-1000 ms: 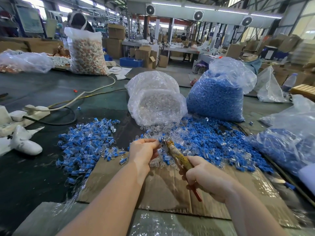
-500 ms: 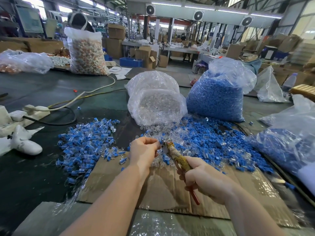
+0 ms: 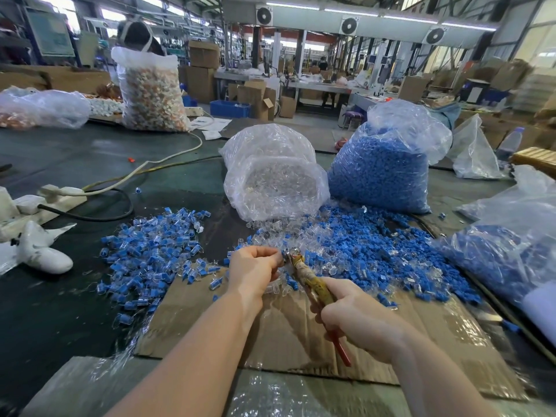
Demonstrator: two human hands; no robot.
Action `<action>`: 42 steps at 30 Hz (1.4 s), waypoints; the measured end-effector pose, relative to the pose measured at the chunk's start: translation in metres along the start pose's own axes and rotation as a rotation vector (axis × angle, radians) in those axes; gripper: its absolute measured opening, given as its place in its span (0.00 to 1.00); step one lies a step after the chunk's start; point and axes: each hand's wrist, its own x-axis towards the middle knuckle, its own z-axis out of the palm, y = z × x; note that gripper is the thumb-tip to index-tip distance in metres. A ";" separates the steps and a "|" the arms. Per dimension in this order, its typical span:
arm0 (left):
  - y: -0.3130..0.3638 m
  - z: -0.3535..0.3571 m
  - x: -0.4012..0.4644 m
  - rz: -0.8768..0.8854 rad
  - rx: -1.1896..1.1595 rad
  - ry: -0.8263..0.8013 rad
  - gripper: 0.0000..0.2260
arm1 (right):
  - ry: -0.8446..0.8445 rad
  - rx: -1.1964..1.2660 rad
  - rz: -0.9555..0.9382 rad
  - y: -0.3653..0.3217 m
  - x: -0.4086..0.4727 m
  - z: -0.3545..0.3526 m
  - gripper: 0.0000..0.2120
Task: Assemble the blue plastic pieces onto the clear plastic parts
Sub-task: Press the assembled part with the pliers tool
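Note:
My left hand (image 3: 254, 270) is curled shut around a small plastic part at its fingertips; the part is mostly hidden. My right hand (image 3: 358, 322) grips tape-wrapped pliers (image 3: 310, 279) with red handles, and the jaws meet my left fingertips. A loose heap of blue pieces and clear parts (image 3: 361, 251) lies just beyond both hands. To the left sits a pile of joined blue-and-clear parts (image 3: 153, 248). Behind stand an open bag of clear parts (image 3: 275, 182) and a bag of blue pieces (image 3: 382, 170).
Flattened cardboard (image 3: 285, 332) lies under my hands. A power strip with cables (image 3: 63, 192) and a white object (image 3: 42, 251) are at the left. Another bag of blue parts (image 3: 508, 254) sits at the right. A tall bag of mixed parts (image 3: 150, 91) stands far left.
My left hand has closed tighter and pressed closer to the pliers' jaws. My right hand shifted only slightly on the pliers.

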 end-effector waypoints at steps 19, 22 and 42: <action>-0.004 -0.023 0.009 0.232 0.323 0.244 0.02 | 0.386 0.189 0.004 0.020 0.012 -0.006 0.20; -0.007 -0.053 0.021 0.372 0.683 0.367 0.05 | 0.607 -0.086 0.067 0.042 0.024 -0.029 0.25; -0.042 -0.003 -0.006 0.685 0.810 0.027 0.08 | 0.752 -0.729 0.366 0.071 0.040 -0.054 0.27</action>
